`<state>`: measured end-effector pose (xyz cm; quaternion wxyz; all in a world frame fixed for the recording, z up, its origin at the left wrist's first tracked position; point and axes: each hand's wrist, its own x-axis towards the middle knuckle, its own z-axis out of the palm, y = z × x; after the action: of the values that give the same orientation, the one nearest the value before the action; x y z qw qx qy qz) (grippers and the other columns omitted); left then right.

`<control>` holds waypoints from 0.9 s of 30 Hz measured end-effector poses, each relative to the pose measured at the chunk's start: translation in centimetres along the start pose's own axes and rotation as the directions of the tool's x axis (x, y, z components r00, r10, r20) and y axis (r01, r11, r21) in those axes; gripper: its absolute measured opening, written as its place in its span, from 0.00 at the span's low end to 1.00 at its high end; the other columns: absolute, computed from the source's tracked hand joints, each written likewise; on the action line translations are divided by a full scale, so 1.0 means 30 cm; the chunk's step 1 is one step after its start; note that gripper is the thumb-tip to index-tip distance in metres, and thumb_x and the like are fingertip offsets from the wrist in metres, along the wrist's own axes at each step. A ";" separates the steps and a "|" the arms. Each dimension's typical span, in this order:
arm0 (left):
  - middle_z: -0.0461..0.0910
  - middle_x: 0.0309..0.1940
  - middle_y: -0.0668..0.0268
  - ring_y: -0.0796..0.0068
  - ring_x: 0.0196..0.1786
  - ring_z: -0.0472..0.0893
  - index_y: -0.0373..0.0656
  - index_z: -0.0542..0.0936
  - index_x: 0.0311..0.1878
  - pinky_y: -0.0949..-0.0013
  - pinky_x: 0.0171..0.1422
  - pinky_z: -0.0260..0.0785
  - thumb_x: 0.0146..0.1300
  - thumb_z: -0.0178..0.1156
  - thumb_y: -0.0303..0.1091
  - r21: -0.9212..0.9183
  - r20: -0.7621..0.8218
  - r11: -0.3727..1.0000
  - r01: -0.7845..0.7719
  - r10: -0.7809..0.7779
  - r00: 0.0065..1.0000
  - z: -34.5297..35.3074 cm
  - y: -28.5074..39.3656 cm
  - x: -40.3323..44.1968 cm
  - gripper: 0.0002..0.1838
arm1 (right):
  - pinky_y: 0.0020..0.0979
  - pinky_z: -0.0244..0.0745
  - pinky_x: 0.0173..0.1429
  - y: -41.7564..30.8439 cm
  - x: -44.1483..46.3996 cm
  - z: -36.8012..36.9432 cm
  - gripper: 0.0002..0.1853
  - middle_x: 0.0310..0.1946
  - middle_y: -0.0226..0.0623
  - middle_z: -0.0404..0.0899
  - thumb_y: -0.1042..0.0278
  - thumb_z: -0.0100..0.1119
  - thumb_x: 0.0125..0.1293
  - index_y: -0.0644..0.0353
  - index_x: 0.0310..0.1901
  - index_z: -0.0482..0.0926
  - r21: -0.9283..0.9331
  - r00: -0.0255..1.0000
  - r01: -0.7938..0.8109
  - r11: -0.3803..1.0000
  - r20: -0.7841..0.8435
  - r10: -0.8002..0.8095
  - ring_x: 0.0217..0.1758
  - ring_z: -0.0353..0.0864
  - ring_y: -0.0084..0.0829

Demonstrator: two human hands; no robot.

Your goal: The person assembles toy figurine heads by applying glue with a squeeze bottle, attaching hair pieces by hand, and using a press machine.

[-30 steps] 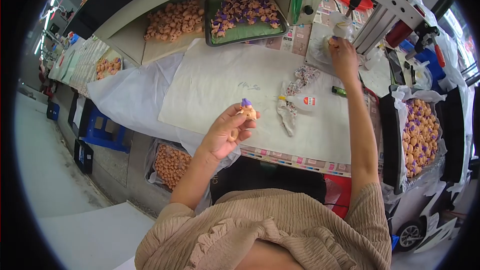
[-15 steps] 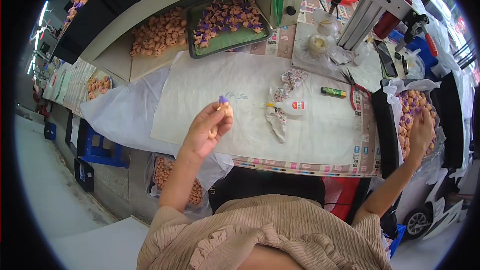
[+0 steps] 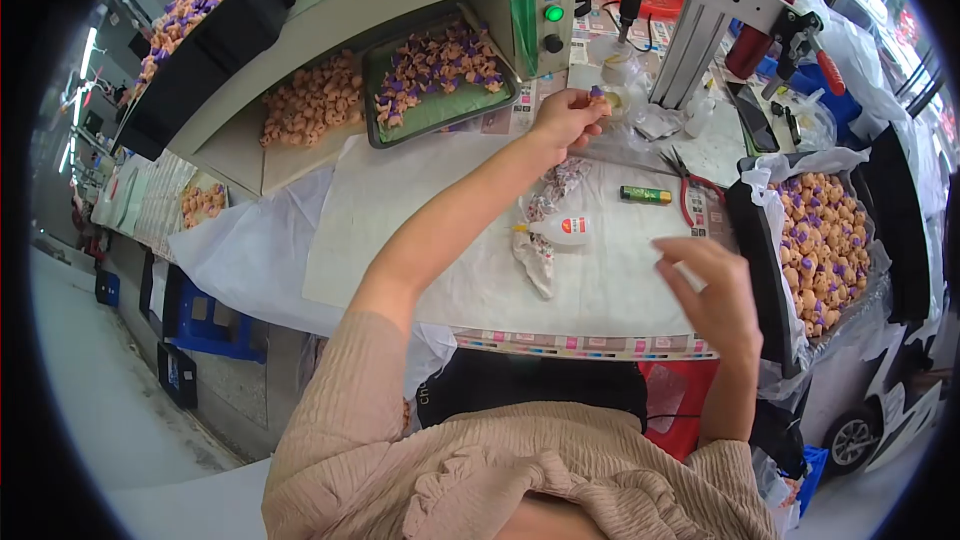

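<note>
My left hand (image 3: 568, 122) reaches forward over the worktable, its fingers pinched on a small flesh-coloured figure piece with a purple top (image 3: 600, 97). It is just beside a clear pot (image 3: 626, 102) at the base of the press; whether the piece touches it I cannot tell. My right hand (image 3: 712, 290) hovers above the right part of the white sheet (image 3: 400, 230). Its fingers are apart, with nothing visible in them. On its right is a lined black box (image 3: 745, 260) full of flesh-coloured and purple pieces (image 3: 825, 255). A white glue bottle (image 3: 562, 230) lies on a patterned cloth (image 3: 535, 265).
Pliers (image 3: 686, 185) and a green cylinder (image 3: 645, 196) lie near the sheet's right side. A metal press (image 3: 690, 50) stands at the back. Left of it, a dark tray (image 3: 440, 112) of purple-and-flesh pieces sits beside a heap of plain pieces (image 3: 315, 105) under a grey housing.
My left hand has moved forward and right with the piece, up to the press. My right hand has left the box of pieces and come left over the sheet. The view has shifted slightly.
</note>
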<state>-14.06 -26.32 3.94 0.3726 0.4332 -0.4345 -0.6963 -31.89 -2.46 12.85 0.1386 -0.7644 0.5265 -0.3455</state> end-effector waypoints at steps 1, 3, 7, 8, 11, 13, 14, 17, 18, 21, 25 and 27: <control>0.79 0.37 0.74 0.85 0.33 0.76 0.45 0.80 0.45 0.81 0.25 0.64 0.61 0.67 0.37 0.074 -0.036 0.994 -0.075 0.077 0.996 0.023 -0.009 0.034 0.12 | 0.32 0.76 0.43 -0.014 -0.013 0.016 0.12 0.35 0.43 0.83 0.78 0.64 0.58 0.65 0.45 0.82 0.037 0.999 -0.013 0.999 0.054 0.011 0.37 0.83 0.36; 0.77 0.40 0.72 0.83 0.35 0.77 0.45 0.80 0.45 0.79 0.29 0.65 0.59 0.69 0.38 0.224 -0.086 0.952 -0.211 0.235 0.968 0.048 -0.034 0.101 0.14 | 0.33 0.76 0.43 -0.020 -0.036 0.029 0.11 0.35 0.45 0.83 0.78 0.65 0.57 0.65 0.43 0.82 0.073 0.995 -0.034 0.997 0.101 0.026 0.37 0.83 0.38; 0.74 0.42 0.68 0.76 0.43 0.76 0.41 0.80 0.44 0.74 0.40 0.68 0.56 0.71 0.38 0.637 -0.101 0.601 -0.482 0.685 0.721 0.024 -0.123 0.249 0.16 | 0.34 0.76 0.43 -0.001 -0.062 0.028 0.10 0.35 0.44 0.83 0.78 0.65 0.57 0.65 0.42 0.83 0.108 0.991 -0.035 0.993 0.131 0.020 0.37 0.83 0.38; 0.74 0.42 0.68 0.76 0.43 0.76 0.41 0.80 0.44 0.74 0.40 0.68 0.56 0.71 0.38 0.640 -0.098 0.599 -0.481 0.685 0.722 0.024 -0.122 0.244 0.16 | 0.34 0.76 0.43 0.007 -0.057 0.026 0.10 0.35 0.44 0.83 0.78 0.65 0.57 0.65 0.42 0.83 0.106 0.991 -0.037 0.994 0.132 0.023 0.37 0.83 0.39; 0.71 0.46 0.65 0.70 0.50 0.74 0.40 0.80 0.44 0.69 0.52 0.68 0.53 0.72 0.37 0.673 -0.013 0.538 -0.508 0.694 0.720 -0.006 -0.124 0.213 0.18 | 0.34 0.76 0.42 0.031 -0.013 0.035 0.10 0.36 0.44 0.83 0.78 0.65 0.57 0.65 0.42 0.82 0.110 0.990 -0.035 0.993 0.137 0.020 0.38 0.83 0.39; 0.72 0.45 0.64 0.68 0.50 0.74 0.40 0.81 0.44 0.69 0.53 0.68 0.53 0.71 0.37 0.696 -0.001 0.499 -0.517 0.720 0.694 -0.009 -0.130 0.210 0.18 | 0.32 0.76 0.41 0.051 0.067 0.047 0.10 0.35 0.43 0.84 0.79 0.64 0.58 0.65 0.42 0.82 0.078 0.992 0.124 0.989 -0.038 -0.122 0.36 0.83 0.35; 0.72 0.45 0.64 0.67 0.49 0.74 0.40 0.81 0.45 0.68 0.54 0.68 0.53 0.71 0.37 0.714 0.011 0.460 -0.527 0.746 0.665 -0.009 -0.137 0.211 0.18 | 0.30 0.75 0.41 0.040 0.123 0.039 0.09 0.35 0.42 0.84 0.80 0.63 0.59 0.64 0.42 0.82 0.095 0.983 0.152 0.984 -0.116 -0.141 0.35 0.82 0.32; 0.73 0.44 0.63 0.65 0.49 0.75 0.41 0.82 0.45 0.67 0.55 0.68 0.53 0.71 0.37 0.719 0.001 0.460 -0.521 0.749 0.662 -0.002 -0.133 0.201 0.17 | 0.26 0.74 0.40 0.029 0.351 0.016 0.09 0.33 0.39 0.84 0.80 0.61 0.59 0.63 0.42 0.83 -0.017 0.844 0.325 0.946 -0.447 -0.298 0.32 0.80 0.25; 0.74 0.43 0.62 0.64 0.48 0.76 0.41 0.82 0.45 0.67 0.55 0.68 0.54 0.70 0.38 0.702 -0.019 0.502 -0.505 0.723 0.691 0.001 -0.130 0.194 0.17 | 0.26 0.74 0.40 0.029 0.440 0.010 0.09 0.34 0.39 0.84 0.80 0.61 0.60 0.63 0.43 0.83 -0.115 0.734 0.387 0.915 -0.562 -0.381 0.32 0.80 0.25; 0.74 0.42 0.61 0.63 0.48 0.76 0.42 0.83 0.45 0.66 0.55 0.68 0.54 0.70 0.39 0.711 -0.014 0.513 -0.481 0.694 0.720 0.014 -0.094 0.166 0.17 | 0.26 0.75 0.45 0.039 0.702 -0.035 0.11 0.37 0.38 0.84 0.79 0.61 0.61 0.62 0.46 0.81 -0.487 0.395 0.382 0.785 -0.682 -0.615 0.38 0.82 0.27; 0.75 0.40 0.60 0.63 0.47 0.77 0.43 0.84 0.44 0.67 0.54 0.68 0.53 0.71 0.41 0.763 0.026 0.468 -0.446 0.668 0.744 0.024 -0.047 0.119 0.17 | 0.36 0.76 0.49 -0.037 0.913 -0.084 0.19 0.42 0.46 0.81 0.65 0.60 0.63 0.68 0.51 0.76 -0.358 0.605 0.200 0.912 -0.687 -0.402 0.43 0.80 0.37; 0.75 0.40 0.60 0.63 0.47 0.77 0.43 0.85 0.43 0.67 0.54 0.69 0.53 0.71 0.43 0.769 0.037 0.471 -0.432 0.642 0.766 0.027 -0.036 0.108 0.18 | 0.38 0.75 0.50 -0.023 1.016 -0.107 0.22 0.41 0.48 0.80 0.64 0.61 0.61 0.69 0.53 0.75 -0.137 0.805 0.077 0.988 -0.575 -0.142 0.45 0.80 0.39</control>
<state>-16.09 -28.62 2.23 0.4173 0.4710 -0.7393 -0.2398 -27.26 -29.14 27.22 -0.0908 -0.6570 0.5163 -0.5418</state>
